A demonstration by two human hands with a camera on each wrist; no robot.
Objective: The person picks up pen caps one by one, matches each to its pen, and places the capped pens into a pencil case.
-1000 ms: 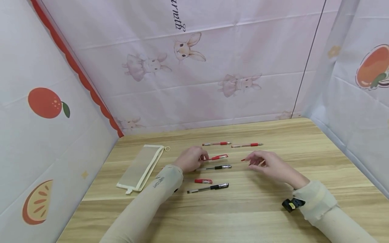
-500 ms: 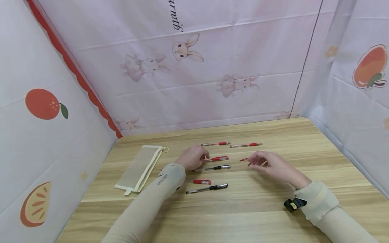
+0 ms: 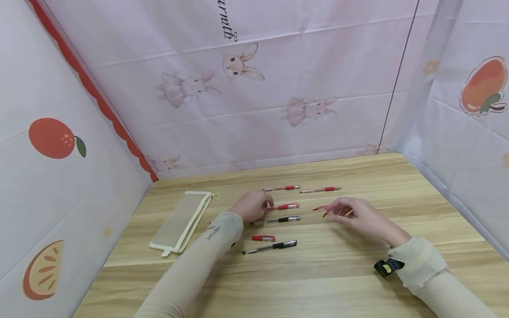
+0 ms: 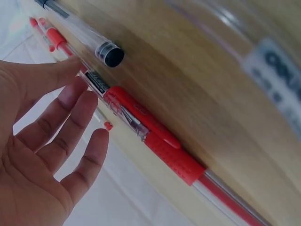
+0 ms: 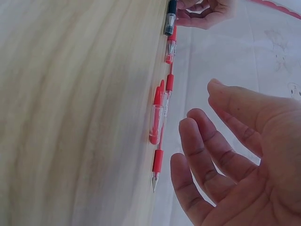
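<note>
My left hand (image 3: 251, 206) pinches the barrel end of a red gel pen (image 3: 288, 206) with thumb and finger. The capped end of this pen points right. To the right, my right hand (image 3: 354, 214) stands with loosely bent, parted fingers beside two clear pen caps (image 5: 156, 120) with red clips. The fingers stand apart from these caps in the right wrist view. A red pen (image 4: 174, 157) with a ridged grip lies large in the left wrist view. A black pen (image 3: 289, 218) lies just in front of the pinched pen.
Two uncapped red pens (image 3: 280, 188) (image 3: 320, 190) lie in a row at the back. Nearer the front are a red-capped pen (image 3: 263, 238), partly behind the left sleeve, and a black pen (image 3: 270, 247). A cream zip pouch (image 3: 180, 221) lies at left; printed cloth walls (image 3: 238, 132) enclose the table.
The pen in my left hand has shifted slightly right. My right hand has drawn back a little to the right, so more of the red clips shows beside its fingers.
</note>
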